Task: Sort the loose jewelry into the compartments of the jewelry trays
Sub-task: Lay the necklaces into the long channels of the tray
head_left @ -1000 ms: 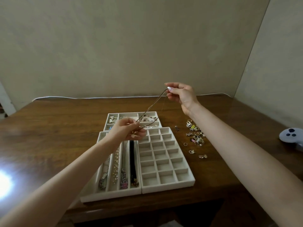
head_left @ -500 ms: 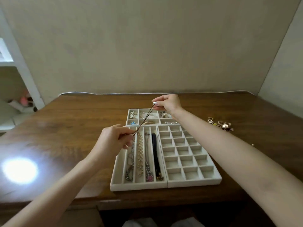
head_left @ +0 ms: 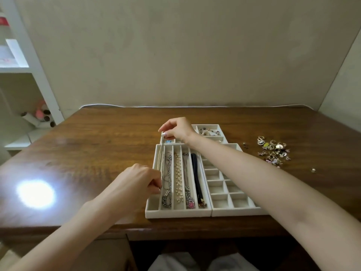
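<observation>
I pinch the thin chain [head_left: 161, 157] at both ends: my right hand [head_left: 176, 130] has thumb and forefinger closed on the far end, and my left hand [head_left: 136, 180] nips the near end. That holds it taut and straight along the leftmost slot of the long-slot tray [head_left: 175, 212], by the front edge of the tabletop [head_left: 97, 143]. Stretched like this, I judge it should lie flat without kinking. The loose pile [head_left: 273, 151] waits toward the right edge

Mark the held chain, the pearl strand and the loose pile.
held chain [head_left: 161, 159], head view, middle of its straight run
pearl strand [head_left: 178, 178], head view, middle of the strand
loose pile [head_left: 274, 151], head view, centre of the heap
</observation>
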Demonstrator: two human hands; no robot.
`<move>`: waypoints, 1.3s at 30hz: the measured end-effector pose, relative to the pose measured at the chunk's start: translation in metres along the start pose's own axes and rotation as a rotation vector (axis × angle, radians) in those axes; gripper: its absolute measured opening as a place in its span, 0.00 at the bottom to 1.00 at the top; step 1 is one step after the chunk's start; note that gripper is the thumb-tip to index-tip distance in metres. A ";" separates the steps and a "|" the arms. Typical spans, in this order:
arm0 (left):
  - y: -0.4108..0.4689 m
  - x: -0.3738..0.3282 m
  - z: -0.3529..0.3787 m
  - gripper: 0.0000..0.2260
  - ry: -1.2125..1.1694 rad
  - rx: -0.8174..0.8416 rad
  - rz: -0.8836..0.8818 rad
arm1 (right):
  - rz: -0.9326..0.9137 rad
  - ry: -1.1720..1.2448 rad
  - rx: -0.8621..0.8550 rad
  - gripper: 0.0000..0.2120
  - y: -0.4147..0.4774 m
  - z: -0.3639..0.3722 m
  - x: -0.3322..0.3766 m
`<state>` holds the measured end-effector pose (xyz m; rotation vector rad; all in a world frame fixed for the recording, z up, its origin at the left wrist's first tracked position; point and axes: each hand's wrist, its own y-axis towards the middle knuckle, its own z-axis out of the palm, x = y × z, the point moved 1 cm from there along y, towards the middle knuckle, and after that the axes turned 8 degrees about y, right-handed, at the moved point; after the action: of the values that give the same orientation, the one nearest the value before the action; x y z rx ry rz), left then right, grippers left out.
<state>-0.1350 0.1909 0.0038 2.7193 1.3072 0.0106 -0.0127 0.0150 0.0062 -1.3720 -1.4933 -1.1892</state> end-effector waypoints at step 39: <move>0.011 0.003 -0.023 0.09 -0.107 0.197 0.168 | -0.236 -0.463 0.136 0.10 -0.016 0.013 -0.005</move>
<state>-0.1257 0.1892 0.0274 2.9390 1.1028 -0.2568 -0.0276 0.0267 -0.0044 -1.4721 -2.0687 -0.9198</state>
